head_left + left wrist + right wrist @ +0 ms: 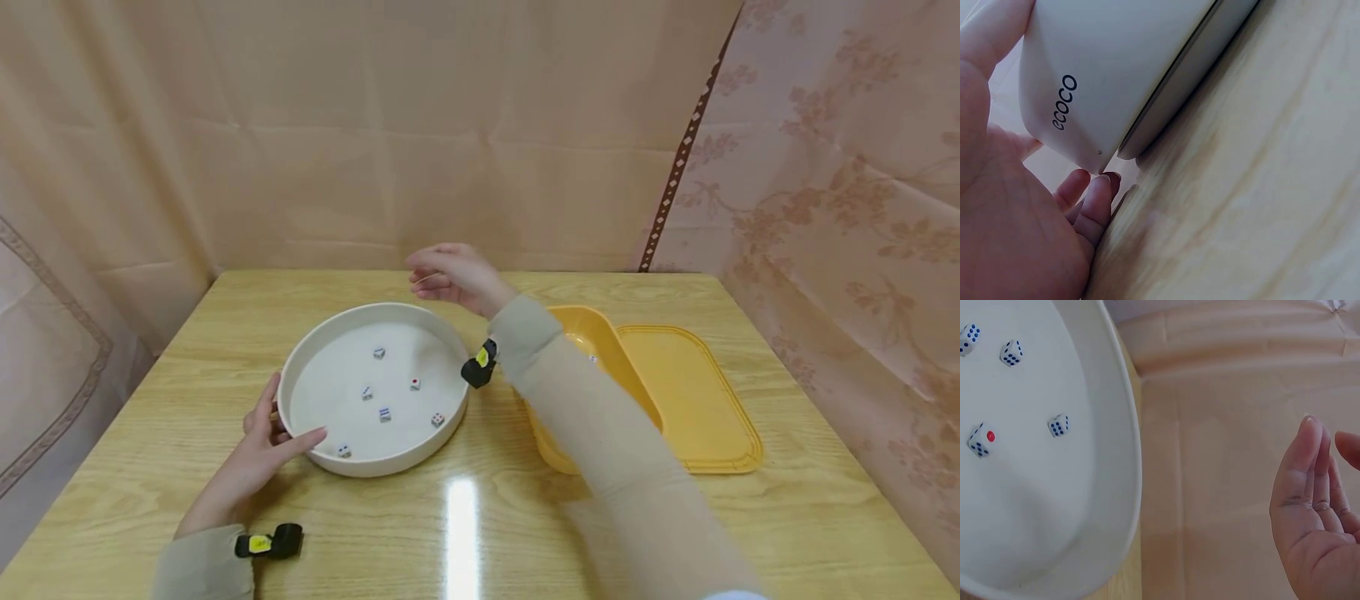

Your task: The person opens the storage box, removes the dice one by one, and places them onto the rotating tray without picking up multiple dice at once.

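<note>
A round white tray point(322, 379) with a raised rim lies on the table, holding several small white dice. Among them are a die with a red dot point(416, 384) and a die near the left thumb point(344, 451). My left hand point(251, 458) holds the tray's left side, thumb over the rim and the other fingers outside. In the left wrist view those fingers curl at the lower edge of the tray wall point(1110, 56), marked "ecoco". My right hand point(461, 279) hovers beyond the tray's far right rim, fingers loosely bent, with nothing visible in it.
Partly behind the right forearm stands a yellow plastic container point(633, 392) with a die point(592, 358) visible inside. Its flat yellow lid point(690, 400) lies to the right on the wooden table point(360, 542). Beige curtains point(337, 167) hang behind the table.
</note>
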`<state>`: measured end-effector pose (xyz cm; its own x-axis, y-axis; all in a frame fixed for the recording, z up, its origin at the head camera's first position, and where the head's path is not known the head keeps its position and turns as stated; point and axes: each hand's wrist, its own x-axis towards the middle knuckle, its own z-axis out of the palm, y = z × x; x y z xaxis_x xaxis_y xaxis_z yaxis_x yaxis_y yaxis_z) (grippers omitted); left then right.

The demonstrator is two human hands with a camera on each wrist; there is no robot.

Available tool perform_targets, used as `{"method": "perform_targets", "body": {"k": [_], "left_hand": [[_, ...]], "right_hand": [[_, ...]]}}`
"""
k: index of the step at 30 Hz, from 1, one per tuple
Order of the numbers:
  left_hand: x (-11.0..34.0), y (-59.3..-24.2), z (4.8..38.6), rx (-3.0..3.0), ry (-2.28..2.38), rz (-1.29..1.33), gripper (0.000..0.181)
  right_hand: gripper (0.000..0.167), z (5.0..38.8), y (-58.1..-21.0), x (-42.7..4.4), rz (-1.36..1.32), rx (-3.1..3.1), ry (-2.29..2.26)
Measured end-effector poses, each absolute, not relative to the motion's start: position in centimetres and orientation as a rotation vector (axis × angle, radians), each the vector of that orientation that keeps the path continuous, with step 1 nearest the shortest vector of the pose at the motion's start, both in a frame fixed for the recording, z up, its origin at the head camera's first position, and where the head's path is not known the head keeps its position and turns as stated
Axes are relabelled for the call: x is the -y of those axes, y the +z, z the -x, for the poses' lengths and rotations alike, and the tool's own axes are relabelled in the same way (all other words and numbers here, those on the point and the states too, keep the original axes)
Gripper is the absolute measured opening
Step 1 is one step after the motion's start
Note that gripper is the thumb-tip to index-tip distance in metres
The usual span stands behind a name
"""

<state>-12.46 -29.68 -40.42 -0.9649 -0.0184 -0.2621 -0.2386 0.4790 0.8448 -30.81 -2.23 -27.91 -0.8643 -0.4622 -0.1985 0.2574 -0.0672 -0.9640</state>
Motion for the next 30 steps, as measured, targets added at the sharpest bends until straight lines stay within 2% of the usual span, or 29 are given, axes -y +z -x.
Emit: {"method": "perform_targets", "body": {"k": [6,30], "left_hand": [[29.3,-40.5,12.3,-2.496,1.549,0.212,0.114],[28.8,-40.3,11.6,-2.506,1.504,0.247,0.114]], "right_hand": [[0.020,30.4,-27.3,0.5,0.229,-1.722,-1.998],[0.021,27.1,-24.3,-5.9,0.316,-1.783,-1.958]]}}
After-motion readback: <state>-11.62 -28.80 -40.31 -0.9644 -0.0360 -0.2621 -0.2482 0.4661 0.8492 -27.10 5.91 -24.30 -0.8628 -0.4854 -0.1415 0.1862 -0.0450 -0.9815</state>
